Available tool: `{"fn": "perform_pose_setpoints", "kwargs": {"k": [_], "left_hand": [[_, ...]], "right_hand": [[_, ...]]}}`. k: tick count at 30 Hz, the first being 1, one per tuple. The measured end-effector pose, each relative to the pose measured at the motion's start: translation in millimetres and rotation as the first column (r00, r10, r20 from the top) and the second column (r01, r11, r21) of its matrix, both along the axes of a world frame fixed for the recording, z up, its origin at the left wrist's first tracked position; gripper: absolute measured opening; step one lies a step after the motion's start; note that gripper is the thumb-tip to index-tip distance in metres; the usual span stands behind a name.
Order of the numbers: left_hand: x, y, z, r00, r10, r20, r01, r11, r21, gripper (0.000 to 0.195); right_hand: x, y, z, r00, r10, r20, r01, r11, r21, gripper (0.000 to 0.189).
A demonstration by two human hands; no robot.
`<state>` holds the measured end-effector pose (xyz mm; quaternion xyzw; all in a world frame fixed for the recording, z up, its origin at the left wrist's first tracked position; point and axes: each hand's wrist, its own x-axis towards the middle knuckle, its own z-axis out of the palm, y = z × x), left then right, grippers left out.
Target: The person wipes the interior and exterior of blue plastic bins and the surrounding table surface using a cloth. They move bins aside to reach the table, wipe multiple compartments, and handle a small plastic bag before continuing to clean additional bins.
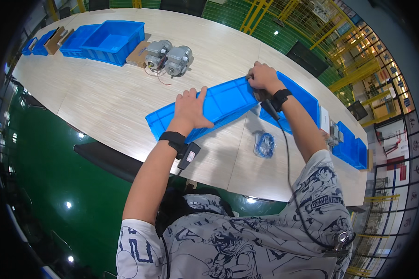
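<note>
A blue plastic bin (227, 97) lies tilted in front of me, one long ribbed outer face turned upward. My left hand (190, 108) is spread over this face, its thumb at the near edge. At the bin's right end is my right hand (263, 77), with curled fingers around a dark object (250, 75). That object is mostly hidden, so I cannot tell what it is. Just behind and right of the right hand sits another blue bin (302, 99). A clear plastic bag with a coiled blue item (265, 144) rests on the tabletop nearer to me.
Two grey electric motors (178, 59) with loose wires stand beside a cardboard box (137, 54) across the table (101, 94). Blue bins (115, 38) line the far left. More bins (345, 143) and small boxes are at the right end. A black chair (104, 158) touches the near side.
</note>
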<state>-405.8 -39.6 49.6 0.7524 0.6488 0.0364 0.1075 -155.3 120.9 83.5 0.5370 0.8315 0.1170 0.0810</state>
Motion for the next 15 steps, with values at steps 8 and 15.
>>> {"fn": "perform_pose_setpoints", "kwargs": {"k": [8, 15], "left_hand": [[8.8, 0.4, 2.3, 0.998, 0.053, -0.044, -0.054, 0.998, -0.021, 0.129], [7.1, 3.4, 0.7, 0.999, 0.029, -0.032, -0.029, 1.000, -0.009, 0.134]], "right_hand": [[-5.1, -2.2, -9.1, 0.918, 0.161, -0.361, -0.245, 0.949, -0.200, 0.025], [-3.2, -39.6, -9.8, 0.795, 0.345, -0.499, -0.261, 0.937, 0.232, 0.016]]}}
